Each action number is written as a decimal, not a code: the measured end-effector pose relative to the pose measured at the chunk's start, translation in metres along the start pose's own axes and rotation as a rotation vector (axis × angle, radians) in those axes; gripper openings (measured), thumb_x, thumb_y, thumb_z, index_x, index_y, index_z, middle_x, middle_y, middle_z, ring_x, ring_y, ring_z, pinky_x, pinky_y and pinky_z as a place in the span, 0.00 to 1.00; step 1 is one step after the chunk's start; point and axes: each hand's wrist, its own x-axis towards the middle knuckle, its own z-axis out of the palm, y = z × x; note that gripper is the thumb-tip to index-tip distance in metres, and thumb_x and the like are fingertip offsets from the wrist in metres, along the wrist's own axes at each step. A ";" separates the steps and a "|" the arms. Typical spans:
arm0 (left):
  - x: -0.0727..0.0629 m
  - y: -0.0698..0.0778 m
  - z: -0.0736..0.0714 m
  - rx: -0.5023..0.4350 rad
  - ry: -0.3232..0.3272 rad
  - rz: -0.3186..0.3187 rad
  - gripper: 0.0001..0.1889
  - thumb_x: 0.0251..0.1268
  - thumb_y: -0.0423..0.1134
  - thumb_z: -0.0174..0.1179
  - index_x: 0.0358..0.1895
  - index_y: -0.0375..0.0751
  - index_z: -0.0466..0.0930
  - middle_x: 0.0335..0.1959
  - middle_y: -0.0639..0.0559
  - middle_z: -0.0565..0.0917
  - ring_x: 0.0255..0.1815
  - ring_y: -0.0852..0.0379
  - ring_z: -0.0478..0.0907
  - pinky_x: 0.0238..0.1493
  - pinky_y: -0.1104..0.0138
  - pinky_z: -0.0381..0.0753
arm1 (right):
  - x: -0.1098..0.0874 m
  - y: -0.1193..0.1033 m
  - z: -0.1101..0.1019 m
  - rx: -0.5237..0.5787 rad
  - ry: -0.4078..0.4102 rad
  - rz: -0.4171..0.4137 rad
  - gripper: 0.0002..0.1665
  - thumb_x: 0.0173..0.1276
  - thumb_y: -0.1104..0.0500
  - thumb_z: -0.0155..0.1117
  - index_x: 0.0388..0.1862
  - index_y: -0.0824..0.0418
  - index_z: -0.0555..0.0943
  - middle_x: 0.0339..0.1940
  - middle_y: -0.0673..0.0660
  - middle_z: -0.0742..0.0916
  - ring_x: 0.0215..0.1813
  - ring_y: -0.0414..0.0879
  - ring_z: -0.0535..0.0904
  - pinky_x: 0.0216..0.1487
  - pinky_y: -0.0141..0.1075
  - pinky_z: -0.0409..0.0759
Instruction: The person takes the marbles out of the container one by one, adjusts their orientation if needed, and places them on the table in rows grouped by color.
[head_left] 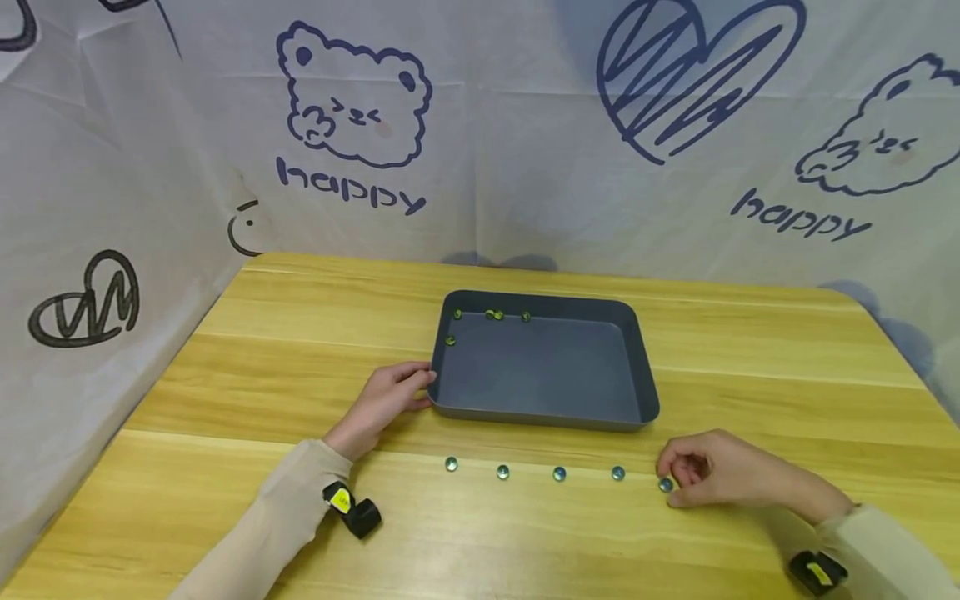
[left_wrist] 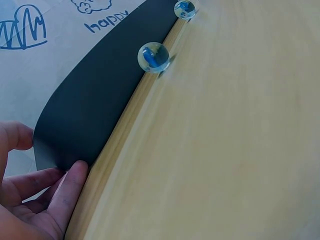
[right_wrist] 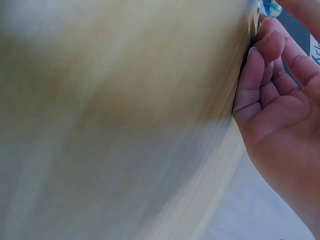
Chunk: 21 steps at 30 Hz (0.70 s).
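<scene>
A dark grey rectangular tray (head_left: pixel 536 367) sits on the wooden table. At its left front corner my left hand (head_left: pixel 390 400) holds it; in the left wrist view the thumb is at the rim and the other fingers (left_wrist: pixel 75 180) lie against the outer wall. In front of the tray runs a row of glass marbles (head_left: pixel 559 473), clear with blue swirls. My right hand (head_left: pixel 723 473) pinches the rightmost marble (head_left: pixel 666 484) between thumb and forefinger, low over the table. That marble (right_wrist: pixel 271 9) shows at the top of the right wrist view, partly hidden by fingers.
Several yellow-green marbles (head_left: pixel 526 317) lie inside the tray along its back and left walls. A white cloth (head_left: pixel 517 167) with drawn bears and hearts hangs behind and to the left of the table (head_left: pixel 300 333).
</scene>
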 end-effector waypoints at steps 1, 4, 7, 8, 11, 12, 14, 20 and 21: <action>0.000 0.000 0.000 0.001 -0.001 0.000 0.23 0.72 0.37 0.51 0.64 0.26 0.70 0.63 0.33 0.71 0.60 0.43 0.74 0.52 0.64 0.82 | 0.000 0.001 -0.001 0.021 -0.005 0.001 0.10 0.61 0.63 0.71 0.41 0.58 0.81 0.25 0.42 0.78 0.25 0.35 0.70 0.21 0.31 0.71; 0.000 0.000 0.000 0.001 -0.004 0.002 0.23 0.72 0.38 0.51 0.64 0.26 0.70 0.63 0.33 0.71 0.60 0.43 0.73 0.53 0.64 0.82 | -0.001 0.004 -0.005 0.140 -0.028 0.008 0.13 0.63 0.66 0.68 0.47 0.66 0.80 0.26 0.46 0.79 0.26 0.38 0.71 0.24 0.33 0.74; -0.001 0.000 0.000 0.005 -0.007 0.007 0.23 0.72 0.38 0.51 0.64 0.26 0.70 0.63 0.33 0.71 0.60 0.43 0.73 0.53 0.64 0.81 | -0.005 0.008 -0.011 0.276 -0.046 0.036 0.17 0.65 0.69 0.63 0.52 0.74 0.77 0.29 0.48 0.80 0.30 0.38 0.73 0.30 0.33 0.78; -0.001 0.000 0.000 0.003 -0.009 0.009 0.23 0.72 0.38 0.51 0.64 0.26 0.70 0.63 0.33 0.71 0.60 0.43 0.73 0.53 0.64 0.81 | -0.006 0.009 -0.014 0.316 -0.052 0.044 0.17 0.66 0.70 0.61 0.53 0.75 0.76 0.30 0.48 0.80 0.31 0.38 0.73 0.32 0.33 0.79; 0.000 0.000 0.001 0.000 -0.010 0.008 0.23 0.72 0.38 0.51 0.64 0.26 0.70 0.64 0.33 0.71 0.61 0.43 0.73 0.53 0.64 0.81 | -0.011 0.013 -0.021 0.410 -0.068 0.042 0.16 0.68 0.72 0.57 0.54 0.78 0.75 0.34 0.47 0.81 0.35 0.35 0.75 0.37 0.31 0.80; 0.000 -0.001 0.001 -0.001 -0.011 0.010 0.23 0.72 0.37 0.51 0.64 0.26 0.70 0.64 0.33 0.71 0.61 0.42 0.73 0.53 0.64 0.81 | -0.012 0.014 -0.023 0.432 -0.075 0.037 0.16 0.69 0.73 0.55 0.54 0.79 0.74 0.35 0.47 0.82 0.36 0.35 0.75 0.37 0.31 0.81; 0.000 -0.001 0.001 0.000 -0.010 0.011 0.23 0.72 0.37 0.51 0.64 0.26 0.70 0.64 0.33 0.71 0.60 0.42 0.73 0.53 0.64 0.82 | -0.015 0.012 -0.027 0.425 -0.067 0.051 0.15 0.70 0.72 0.54 0.53 0.78 0.75 0.36 0.48 0.83 0.37 0.35 0.76 0.38 0.30 0.80; -0.003 0.000 0.000 0.014 -0.007 0.018 0.23 0.72 0.38 0.51 0.64 0.26 0.70 0.64 0.33 0.71 0.60 0.43 0.74 0.52 0.63 0.82 | -0.017 -0.004 -0.041 0.234 0.005 0.152 0.15 0.75 0.66 0.49 0.53 0.73 0.77 0.42 0.60 0.84 0.36 0.46 0.78 0.36 0.35 0.81; -0.003 -0.001 0.000 0.014 -0.008 0.020 0.23 0.72 0.38 0.51 0.64 0.25 0.70 0.64 0.33 0.71 0.59 0.43 0.74 0.52 0.63 0.82 | -0.016 -0.007 -0.043 0.212 0.021 0.149 0.15 0.76 0.66 0.48 0.53 0.73 0.77 0.41 0.61 0.83 0.35 0.47 0.78 0.36 0.36 0.81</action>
